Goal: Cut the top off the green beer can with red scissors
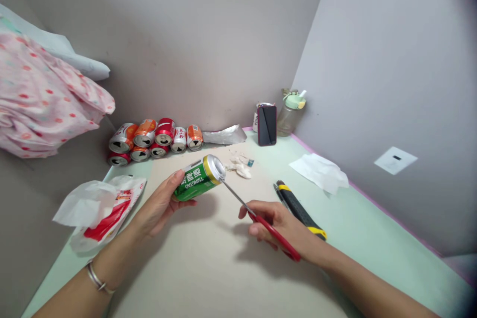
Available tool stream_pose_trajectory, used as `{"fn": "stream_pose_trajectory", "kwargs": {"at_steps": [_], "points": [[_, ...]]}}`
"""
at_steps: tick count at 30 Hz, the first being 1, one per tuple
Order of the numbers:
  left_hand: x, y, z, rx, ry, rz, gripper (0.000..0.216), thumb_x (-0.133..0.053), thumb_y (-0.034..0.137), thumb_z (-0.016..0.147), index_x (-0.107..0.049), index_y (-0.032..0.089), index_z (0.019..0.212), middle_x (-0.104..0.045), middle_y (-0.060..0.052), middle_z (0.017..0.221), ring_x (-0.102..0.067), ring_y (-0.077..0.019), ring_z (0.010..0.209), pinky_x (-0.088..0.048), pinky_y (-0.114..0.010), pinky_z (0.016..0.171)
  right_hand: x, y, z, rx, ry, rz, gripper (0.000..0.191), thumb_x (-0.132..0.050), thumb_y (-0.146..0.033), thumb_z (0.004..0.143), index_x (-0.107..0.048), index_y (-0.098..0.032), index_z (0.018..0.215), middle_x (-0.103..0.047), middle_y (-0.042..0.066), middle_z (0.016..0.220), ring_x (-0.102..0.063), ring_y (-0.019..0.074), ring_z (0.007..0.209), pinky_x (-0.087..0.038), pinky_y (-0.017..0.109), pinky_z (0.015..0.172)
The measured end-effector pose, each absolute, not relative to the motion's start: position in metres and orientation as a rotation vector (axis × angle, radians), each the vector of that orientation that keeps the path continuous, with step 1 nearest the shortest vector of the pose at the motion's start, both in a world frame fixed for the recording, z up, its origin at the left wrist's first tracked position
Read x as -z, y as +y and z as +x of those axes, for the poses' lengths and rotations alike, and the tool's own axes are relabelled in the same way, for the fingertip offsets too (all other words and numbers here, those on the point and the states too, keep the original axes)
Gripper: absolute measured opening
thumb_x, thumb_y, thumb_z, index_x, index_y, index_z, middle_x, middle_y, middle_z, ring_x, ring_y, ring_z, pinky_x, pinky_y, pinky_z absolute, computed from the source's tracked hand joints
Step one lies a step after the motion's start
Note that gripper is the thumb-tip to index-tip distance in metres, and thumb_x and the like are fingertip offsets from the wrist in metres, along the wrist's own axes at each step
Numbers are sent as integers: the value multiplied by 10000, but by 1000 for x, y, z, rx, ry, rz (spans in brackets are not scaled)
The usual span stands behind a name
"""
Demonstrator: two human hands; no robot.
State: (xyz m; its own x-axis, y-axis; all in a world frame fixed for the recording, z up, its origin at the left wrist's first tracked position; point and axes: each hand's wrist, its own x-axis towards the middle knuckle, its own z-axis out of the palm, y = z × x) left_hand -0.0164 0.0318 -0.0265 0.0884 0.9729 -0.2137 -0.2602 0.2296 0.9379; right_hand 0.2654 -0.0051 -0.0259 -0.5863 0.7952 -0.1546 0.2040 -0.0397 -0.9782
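My left hand (158, 204) is wrapped round a green drink can (199, 178), held on its side above the beige board (208, 268) with its silver end pointing right. My right hand (278, 223) is closed on red-handled scissors (261, 218). The scissors' metal blades reach up to the left, and their tip touches the can's end near the rim. A silver bracelet (97, 278) circles my left wrist.
Several empty cans (156, 140) are stacked against the back wall. A black-and-yellow utility knife (300, 208) lies right of my hand. A white tissue (320, 171), a phone (267, 125), a bottle (291, 112), a plastic bag (100, 208) and pink cloth (40, 99) surround the board.
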Motion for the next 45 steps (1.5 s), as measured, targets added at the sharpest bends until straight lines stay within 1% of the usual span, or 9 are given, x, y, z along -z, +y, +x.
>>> {"fn": "stream_pose_trajectory", "kwargs": {"at_steps": [8, 13, 18, 21, 28, 33, 39, 42, 45], "points": [[28, 32, -17, -1105, 1050, 903, 383, -678, 546, 857, -715, 232, 1072, -716, -66, 1094, -647, -241, 965, -632, -328, 679, 24, -6, 266, -1682, -1769, -1040, 455, -673, -593, 857, -608, -179, 1032, -356, -91, 575, -339, 76, 490, -263, 186, 439], [31, 33, -17, -1087, 1047, 943, 395, -689, 554, 842, -704, 233, 1072, -715, -60, 1032, -650, -243, 927, -624, -339, 685, 26, -6, 266, -1689, -1752, -1021, 423, -676, -561, 871, -607, -178, 1035, -354, -91, 582, -332, 72, 491, -261, 184, 437], [29, 31, -16, -1078, 1037, 970, 390, -659, 535, 878, -675, 243, 1136, -705, -63, 1112, -646, -236, 965, -619, -329, 710, 27, -5, 266, -1671, -1750, -1048, 405, -684, -549, 870, -613, -183, 1026, -374, -87, 584, -334, 71, 492, -251, 190, 442], [29, 32, -16, -1073, 1051, 981, 417, -668, 541, 868, -664, 233, 1150, -697, -74, 1143, -648, -250, 996, -618, -324, 709, 26, -6, 266, -1664, -1753, -1067, 403, -678, -548, 876, -613, -182, 1031, -389, -83, 591, -342, 71, 494, -257, 192, 445], [31, 33, -18, -1072, 1040, 1008, 417, -667, 533, 871, -664, 226, 1152, -698, -76, 1153, -653, -265, 1026, -620, -326, 721, 25, -6, 267, -1677, -1745, -1122, 413, -685, -556, 863, -615, -181, 1021, -384, -83, 593, -350, 77, 502, -260, 194, 458], [31, 31, -19, -1069, 1030, 1007, 392, -643, 531, 891, -676, 235, 1147, -702, -68, 1143, -642, -270, 1049, -630, -350, 752, 20, -5, 268, -1679, -1763, -1134, 386, -694, -540, 860, -606, -192, 1002, -360, -95, 564, -319, 71, 472, -244, 200, 455], [32, 32, -19, -1067, 1063, 1025, 409, -647, 544, 881, -674, 212, 1119, -702, -76, 1114, -649, -254, 980, -636, -347, 722, 14, -5, 267, -1609, -1826, -1188, 396, -707, -540, 844, -609, -183, 985, -336, -97, 557, -297, 74, 476, -230, 210, 460], [29, 31, -18, -1071, 1088, 1038, 433, -663, 547, 865, -656, 198, 1120, -685, -82, 1128, -652, -240, 949, -633, -340, 710, 15, -4, 266, -1562, -1854, -1206, 405, -682, -560, 854, -609, -181, 979, -328, -88, 585, -284, 78, 494, -222, 215, 467], [25, 30, -16, -1080, 1114, 1060, 459, -689, 553, 840, -628, 205, 1133, -669, -73, 1135, -652, -223, 921, -628, -328, 700, 16, -2, 266, -1523, -1877, -1210, 385, -692, -542, 848, -617, -183, 966, -334, -76, 623, -282, 85, 528, -220, 219, 481]]}}
